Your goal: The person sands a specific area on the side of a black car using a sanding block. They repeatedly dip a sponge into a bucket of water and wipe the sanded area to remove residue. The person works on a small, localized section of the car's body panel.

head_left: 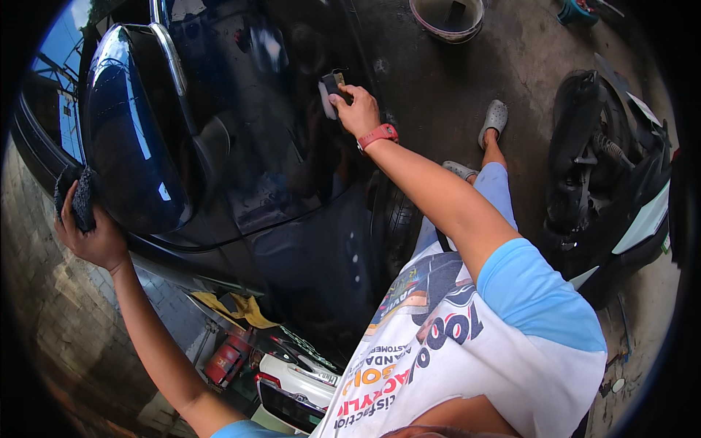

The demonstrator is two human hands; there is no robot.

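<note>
My right hand grips a small block pad, dark with a pale side and a tan patch, against the glossy dark car panel. A red watch is on that wrist. My left hand has its fingers over a dark grey, textured cloth at the left, beside the big glossy side mirror and against the edge of the car.
A bucket and a teal container stand at the top right. A black scooter is close on my right. My legs and grey clogs are beside a tyre. Below left are a white vehicle and a red object.
</note>
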